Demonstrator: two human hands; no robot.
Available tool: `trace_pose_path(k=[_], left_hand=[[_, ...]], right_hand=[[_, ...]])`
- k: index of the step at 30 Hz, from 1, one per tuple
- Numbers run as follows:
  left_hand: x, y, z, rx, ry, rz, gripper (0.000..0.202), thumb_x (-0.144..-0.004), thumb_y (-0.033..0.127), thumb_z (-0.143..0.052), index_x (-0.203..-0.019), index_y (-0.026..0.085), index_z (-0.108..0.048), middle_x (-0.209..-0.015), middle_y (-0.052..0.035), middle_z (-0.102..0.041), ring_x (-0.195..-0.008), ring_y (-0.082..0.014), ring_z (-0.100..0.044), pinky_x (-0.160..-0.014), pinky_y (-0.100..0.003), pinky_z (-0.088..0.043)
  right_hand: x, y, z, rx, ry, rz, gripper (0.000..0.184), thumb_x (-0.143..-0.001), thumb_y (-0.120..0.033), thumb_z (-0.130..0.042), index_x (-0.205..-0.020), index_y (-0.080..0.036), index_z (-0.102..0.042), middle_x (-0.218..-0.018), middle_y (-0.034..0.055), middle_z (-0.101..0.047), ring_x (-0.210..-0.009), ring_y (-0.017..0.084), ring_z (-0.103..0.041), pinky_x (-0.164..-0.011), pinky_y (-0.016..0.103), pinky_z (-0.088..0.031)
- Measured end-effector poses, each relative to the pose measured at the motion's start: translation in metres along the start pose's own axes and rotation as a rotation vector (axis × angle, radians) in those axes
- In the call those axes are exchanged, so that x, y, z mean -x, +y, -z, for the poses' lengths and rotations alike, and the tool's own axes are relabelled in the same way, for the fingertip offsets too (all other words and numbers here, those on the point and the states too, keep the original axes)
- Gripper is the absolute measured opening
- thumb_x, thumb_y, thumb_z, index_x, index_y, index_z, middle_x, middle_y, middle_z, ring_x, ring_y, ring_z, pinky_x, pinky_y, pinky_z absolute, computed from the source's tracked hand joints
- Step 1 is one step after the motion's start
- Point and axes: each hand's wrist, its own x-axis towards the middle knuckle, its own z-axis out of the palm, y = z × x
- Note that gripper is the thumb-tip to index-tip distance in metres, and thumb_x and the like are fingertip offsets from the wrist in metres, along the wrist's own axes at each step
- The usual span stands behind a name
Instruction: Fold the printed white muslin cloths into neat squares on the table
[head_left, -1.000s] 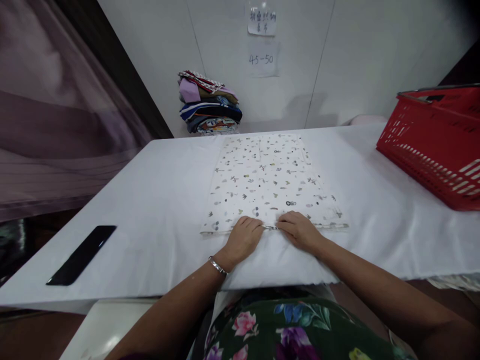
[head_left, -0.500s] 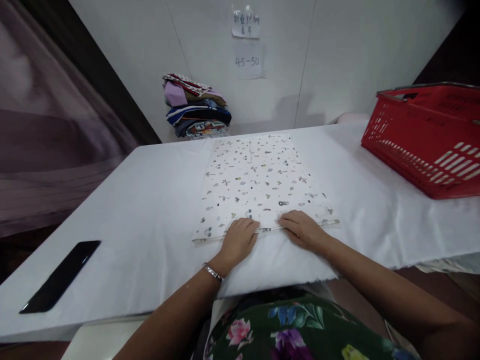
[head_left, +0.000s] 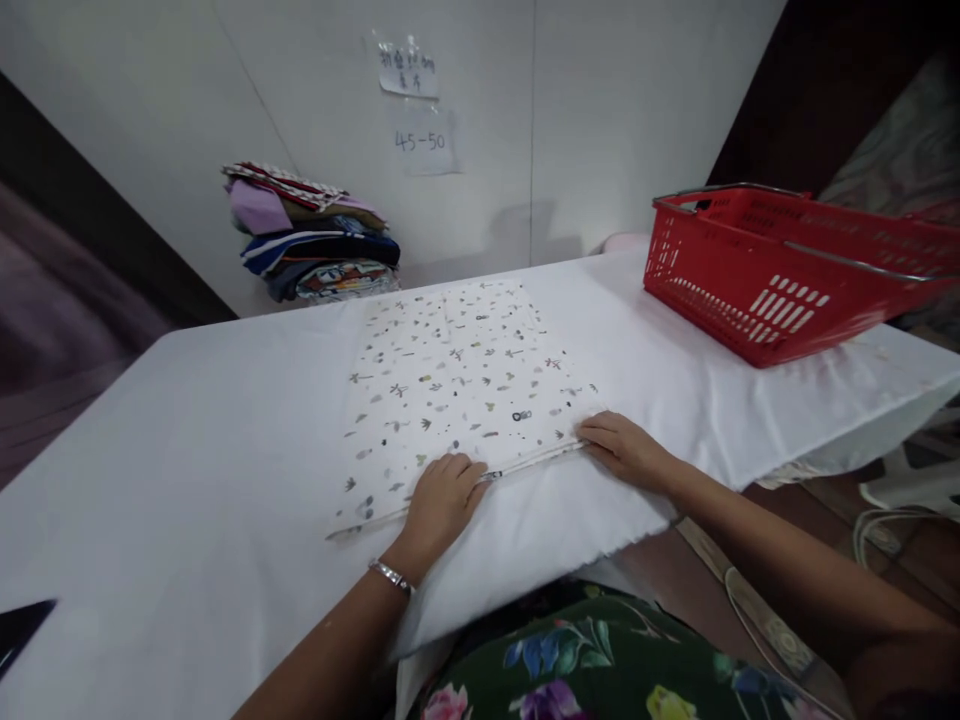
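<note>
A white cloth (head_left: 465, 380) printed with small palm trees, leaves and animal shapes lies flat and folded in layers on the table. At its near edge, left of the middle, my left hand (head_left: 444, 497) has its fingers closed over the layers; a metal bracelet circles that wrist. Further right along the same edge, near the corner, my right hand (head_left: 622, 447) pinches the fabric between thumb and fingers. What lies under the fingers of both hands is hidden.
A white-covered table (head_left: 225, 430) carries the cloth. A red plastic basket (head_left: 720, 300) with metal handles stands at right. Folded fabrics (head_left: 315, 240) are piled at the back left by the wall. A black flat object (head_left: 21, 630) shows at the left edge.
The view has turned to the right, so things appear further left. My right hand has slid outward along the near edge towards the cloth's right corner, widening the gap between my hands.
</note>
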Motion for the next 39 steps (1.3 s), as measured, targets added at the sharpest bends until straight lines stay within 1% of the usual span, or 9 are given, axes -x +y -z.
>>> trace_pose_path(k=[8, 10, 14, 19, 23, 27, 32, 36, 39], left_hand=[[-0.002, -0.001, -0.002, 0.004, 0.005, -0.006, 0.022, -0.091, 0.032, -0.043, -0.097, 0.020, -0.061, -0.088, -0.0043, -0.058, -0.081, -0.0187, -0.051, -0.072, -0.034, -0.042], [-0.002, -0.001, -0.002, 0.001, 0.006, -0.007, 0.022, -0.091, 0.032, -0.044, -0.097, 0.020, -0.061, -0.088, -0.0043, -0.059, -0.082, -0.0189, -0.051, -0.072, -0.034, -0.042], [-0.001, -0.001, -0.004, 0.002, 0.030, 0.001, 0.021, -0.090, 0.031, -0.045, -0.098, 0.020, -0.061, -0.089, -0.0045, -0.059, -0.082, -0.0188, -0.051, -0.073, -0.034, -0.042], [-0.001, -0.002, -0.005, 0.013, 0.045, 0.005, 0.021, -0.090, 0.031, -0.046, -0.098, 0.020, -0.062, -0.088, -0.0045, -0.060, -0.083, -0.0190, -0.052, -0.073, -0.034, -0.043], [0.000, -0.003, -0.005, 0.021, 0.064, 0.003, 0.021, -0.090, 0.031, -0.046, -0.098, 0.021, -0.063, -0.088, -0.0041, -0.060, -0.082, -0.0186, -0.052, -0.073, -0.034, -0.043], [0.000, -0.003, -0.006, 0.027, 0.076, -0.008, 0.021, -0.090, 0.030, -0.046, -0.098, 0.021, -0.062, -0.087, -0.0039, -0.059, -0.081, -0.0183, -0.052, -0.072, -0.034, -0.042], [0.000, -0.003, -0.006, 0.016, 0.068, -0.010, 0.021, -0.090, 0.030, -0.045, -0.099, 0.021, -0.062, -0.087, -0.0042, -0.059, -0.082, -0.0187, -0.051, -0.073, -0.034, -0.042], [0.000, -0.002, -0.004, 0.024, 0.072, -0.003, 0.022, -0.090, 0.031, -0.045, -0.098, 0.021, -0.062, -0.087, -0.0046, -0.059, -0.081, -0.0191, -0.051, -0.072, -0.034, -0.043], [0.000, -0.002, -0.004, 0.035, 0.078, -0.002, 0.022, -0.090, 0.031, -0.045, -0.098, 0.021, -0.063, -0.087, -0.0046, -0.060, -0.081, -0.0194, -0.052, -0.072, -0.035, -0.043]], right_hand=[[0.000, 0.002, 0.009, -0.171, 0.071, -0.152, 0.022, -0.092, -0.025, -0.047, -0.107, -0.022, -0.062, -0.101, 0.0081, -0.063, -0.096, 0.019, -0.058, -0.082, 0.036, -0.050], [-0.007, 0.000, 0.009, -0.148, 0.054, -0.129, 0.021, -0.092, -0.024, -0.047, -0.104, -0.022, -0.063, -0.101, 0.0081, -0.063, -0.095, 0.019, -0.057, -0.081, 0.035, -0.049], [-0.023, -0.005, 0.009, -0.078, -0.059, -0.038, 0.019, -0.090, -0.022, -0.049, -0.094, -0.018, -0.067, -0.097, 0.0094, -0.064, -0.091, 0.019, -0.056, -0.080, 0.035, -0.047], [-0.032, -0.007, 0.011, 0.002, -0.110, -0.029, 0.023, -0.092, -0.018, -0.043, -0.082, -0.016, -0.064, -0.085, 0.0087, -0.062, -0.081, 0.018, -0.054, -0.073, 0.032, -0.044], [-0.028, -0.005, 0.011, 0.023, -0.092, -0.019, 0.022, -0.092, -0.017, -0.042, -0.083, -0.016, -0.062, -0.086, 0.0083, -0.061, -0.082, 0.018, -0.053, -0.074, 0.032, -0.043], [-0.018, -0.004, 0.011, -0.005, -0.120, 0.011, 0.020, -0.092, -0.020, -0.044, -0.093, -0.017, -0.063, -0.095, 0.0081, -0.062, -0.087, 0.018, -0.053, -0.079, 0.033, -0.043], [-0.012, 0.000, 0.008, -0.044, -0.085, 0.005, 0.021, -0.092, -0.024, -0.045, -0.099, -0.018, -0.064, -0.099, 0.0092, -0.061, -0.092, 0.019, -0.054, -0.081, 0.035, -0.045], [-0.015, 0.002, 0.008, -0.095, -0.082, -0.025, 0.022, -0.093, -0.022, -0.044, -0.099, -0.019, -0.065, -0.096, 0.0083, -0.062, -0.089, 0.018, -0.055, -0.078, 0.033, -0.046], [-0.018, 0.001, 0.011, -0.063, -0.091, -0.016, 0.023, -0.093, -0.020, -0.041, -0.094, -0.019, -0.064, -0.093, 0.0082, -0.062, -0.087, 0.018, -0.054, -0.077, 0.034, -0.047]])
